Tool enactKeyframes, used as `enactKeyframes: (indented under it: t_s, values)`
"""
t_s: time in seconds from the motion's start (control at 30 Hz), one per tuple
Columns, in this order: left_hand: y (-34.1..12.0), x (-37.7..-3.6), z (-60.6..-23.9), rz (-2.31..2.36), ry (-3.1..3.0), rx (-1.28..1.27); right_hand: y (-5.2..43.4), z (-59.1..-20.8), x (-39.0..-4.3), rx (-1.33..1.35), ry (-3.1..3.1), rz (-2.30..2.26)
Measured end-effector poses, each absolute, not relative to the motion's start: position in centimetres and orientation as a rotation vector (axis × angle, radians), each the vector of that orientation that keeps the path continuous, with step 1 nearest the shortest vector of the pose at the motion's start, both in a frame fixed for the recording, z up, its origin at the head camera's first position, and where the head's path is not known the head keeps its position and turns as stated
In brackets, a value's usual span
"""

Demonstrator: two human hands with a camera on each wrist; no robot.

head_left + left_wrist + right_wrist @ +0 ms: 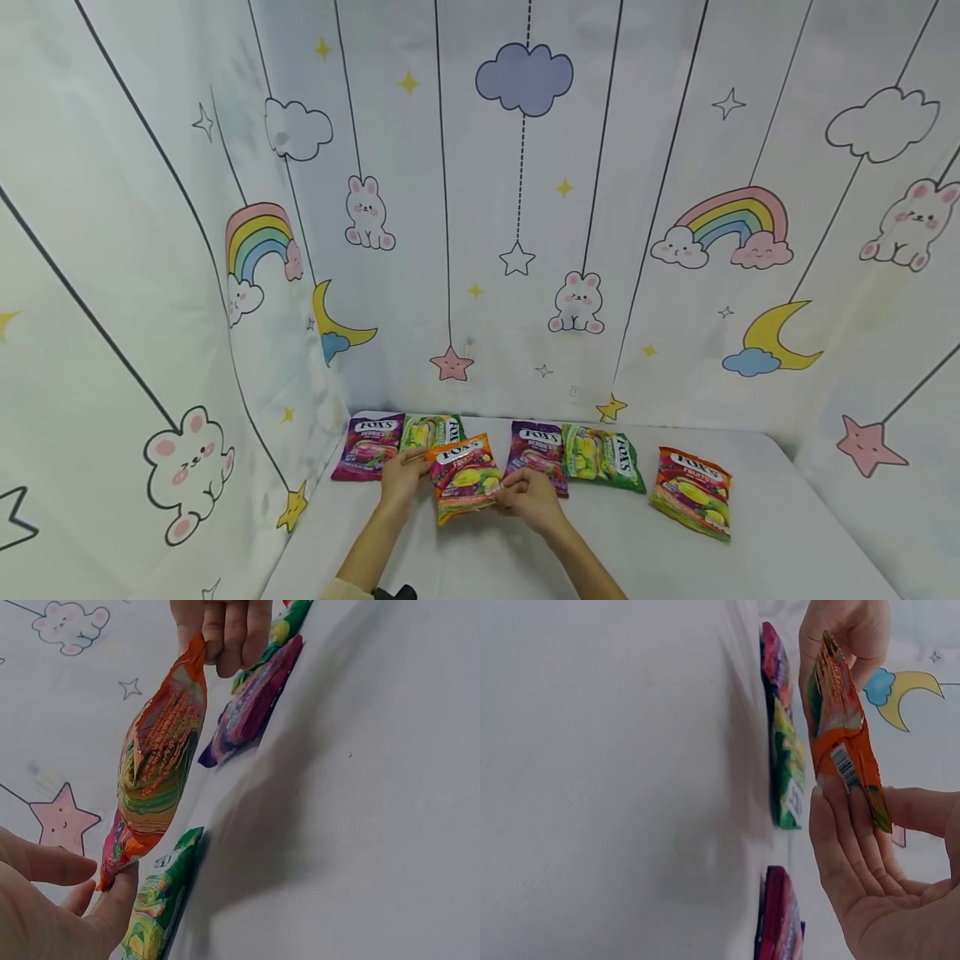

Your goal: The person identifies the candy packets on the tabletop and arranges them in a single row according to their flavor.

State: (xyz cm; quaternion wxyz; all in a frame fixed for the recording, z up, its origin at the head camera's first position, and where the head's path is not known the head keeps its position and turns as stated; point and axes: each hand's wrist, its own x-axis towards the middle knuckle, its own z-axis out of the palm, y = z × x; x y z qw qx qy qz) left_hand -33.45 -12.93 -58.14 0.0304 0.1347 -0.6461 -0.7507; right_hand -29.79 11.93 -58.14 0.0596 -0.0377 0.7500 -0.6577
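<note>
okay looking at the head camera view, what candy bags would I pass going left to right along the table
Purple bag → green bag → orange bag held up between left hand and right hand → second purple bag → second green bag → second orange bag.

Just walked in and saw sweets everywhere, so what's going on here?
A person holds an orange candy bag by its two ends, the left hand pinching one end and the right hand the other, lifted off the white table. Five more candy bags lie in a row near the back wall: two purple, two green, one orange.
</note>
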Motion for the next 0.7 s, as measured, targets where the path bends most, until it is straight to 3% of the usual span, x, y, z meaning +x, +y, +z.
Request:
enactKeyframes:
  t_s: [0.7]
  values:
    - [-14.1, -33.1, -57.6, -2.235, -2.060, 0.447, 9.5, -58.7, -28.4, -0.179, 2.191, -2.021]
